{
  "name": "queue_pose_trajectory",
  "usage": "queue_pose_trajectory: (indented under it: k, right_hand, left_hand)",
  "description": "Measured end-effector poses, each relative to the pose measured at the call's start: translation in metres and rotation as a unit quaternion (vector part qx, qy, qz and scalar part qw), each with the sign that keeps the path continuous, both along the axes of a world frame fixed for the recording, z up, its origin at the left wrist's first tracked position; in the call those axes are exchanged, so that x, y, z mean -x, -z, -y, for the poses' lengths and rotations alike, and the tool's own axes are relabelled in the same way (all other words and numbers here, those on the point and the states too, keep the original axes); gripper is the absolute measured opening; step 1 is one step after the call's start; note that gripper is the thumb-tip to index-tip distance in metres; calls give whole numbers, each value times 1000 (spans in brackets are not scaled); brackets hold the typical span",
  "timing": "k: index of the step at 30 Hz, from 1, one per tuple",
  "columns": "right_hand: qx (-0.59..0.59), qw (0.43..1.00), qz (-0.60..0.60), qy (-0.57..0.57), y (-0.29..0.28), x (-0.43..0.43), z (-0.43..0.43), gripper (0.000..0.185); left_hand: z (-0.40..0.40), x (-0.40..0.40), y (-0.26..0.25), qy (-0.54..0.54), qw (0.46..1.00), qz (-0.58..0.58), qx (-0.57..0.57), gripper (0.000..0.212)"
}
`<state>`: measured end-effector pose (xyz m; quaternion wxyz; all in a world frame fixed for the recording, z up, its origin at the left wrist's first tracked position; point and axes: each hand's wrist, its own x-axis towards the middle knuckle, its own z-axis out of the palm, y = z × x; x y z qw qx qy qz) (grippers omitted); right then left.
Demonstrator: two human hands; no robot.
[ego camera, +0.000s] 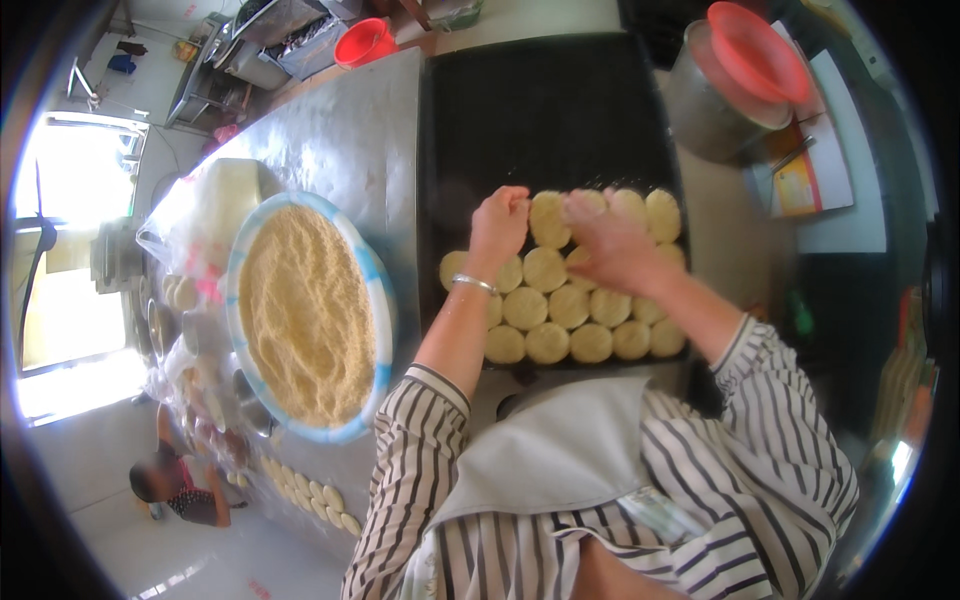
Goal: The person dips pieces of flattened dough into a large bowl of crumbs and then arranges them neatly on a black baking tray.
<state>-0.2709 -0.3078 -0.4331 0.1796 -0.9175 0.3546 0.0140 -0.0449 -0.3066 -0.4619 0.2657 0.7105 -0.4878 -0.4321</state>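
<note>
Rows of flat round dough cakes lie close together on a black baking tray. My left hand, wearing a silver bangle, has its fingers curled beside an oval cake in the top row. Whether those fingers grip anything cannot be made out. Blurred by motion, my right hand is palm down over the top rows, fingers and thumb apart. It partly hides several cakes there. More cakes at the left are covered by my left wrist and forearm.
Left of the tray, a blue-and-white basin of pale crumbly powder stands on a metal table. Small dough pieces sit farther down, near another person. A metal pot with a red plastic basin is at upper right.
</note>
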Motion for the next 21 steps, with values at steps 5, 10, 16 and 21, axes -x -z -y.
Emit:
queue_pose_trajectory:
  k: [5, 10, 16, 21]
  right_hand:
    - [12, 1000, -11, 11, 20, -20, 0, 76]
    - [47, 997, -55, 41, 19, -18, -26, 80]
    - [74, 988, -82, 105, 40, -1, -27, 76]
    - [22, 968, 142, 206, 11, 12, -8, 59]
  left_hand:
    - [-9, -7, 20, -10, 995, 16, 98, 32]
    - [-69, -7, 1, -52, 984, -124, 115, 32]
    - [-207, -27, -69, 31, 987, -156, 10, 27]
    - [-281, -56, -108, -78, 977, -197, 6, 25]
